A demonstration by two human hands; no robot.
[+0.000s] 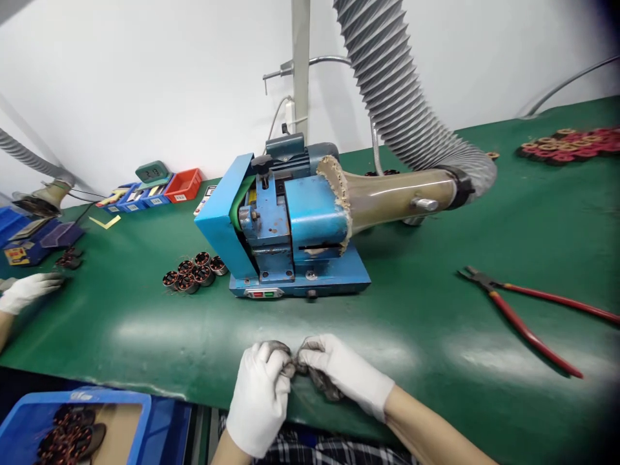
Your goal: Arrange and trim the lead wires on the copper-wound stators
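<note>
Fingers [278, 356] hide anything between left hand [259, 394] and right hand [341, 369].

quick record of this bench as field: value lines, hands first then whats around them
left hand: white-gloved, curled, near the front edge of the green table
right hand: white-gloved, curled, close beside the left hand
held: cannot tell, hidden by the gloves
machine: blue, ahead of the hands
hose: grey, ribbed, joined to the machine by a brownish pipe
coils: clustered left of the machine
pliers: red-handled, open, at right
bin: blue, lower left, coils inside
other person's hand: white-gloved, far left
</note>
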